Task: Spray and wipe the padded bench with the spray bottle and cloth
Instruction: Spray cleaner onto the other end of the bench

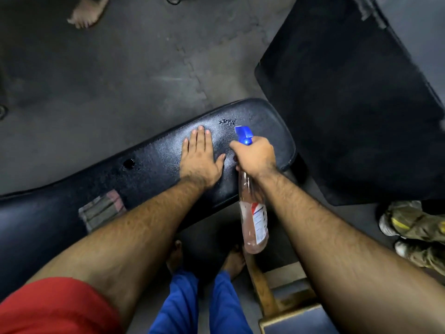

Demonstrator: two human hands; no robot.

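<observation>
A black padded bench (149, 162) runs from lower left to upper right across the view, its top glistening with droplets and a wet patch near its far end. My left hand (199, 157) lies flat on the pad, fingers spread, holding nothing. My right hand (255, 156) grips the neck of a clear spray bottle (254, 213) with pinkish liquid and a blue trigger head, whose nozzle points at the wet end of the pad. A folded striped cloth (101, 209) rests on the bench's near edge, left of my left forearm.
A second black pad (349, 104) tilts up at the right. Grey interlocking floor mats (120, 68) lie beyond the bench. Another person's bare foot (86, 13) is at top left, and shoes (414, 225) at right. A yellow metal frame (277, 297) stands by my bare feet.
</observation>
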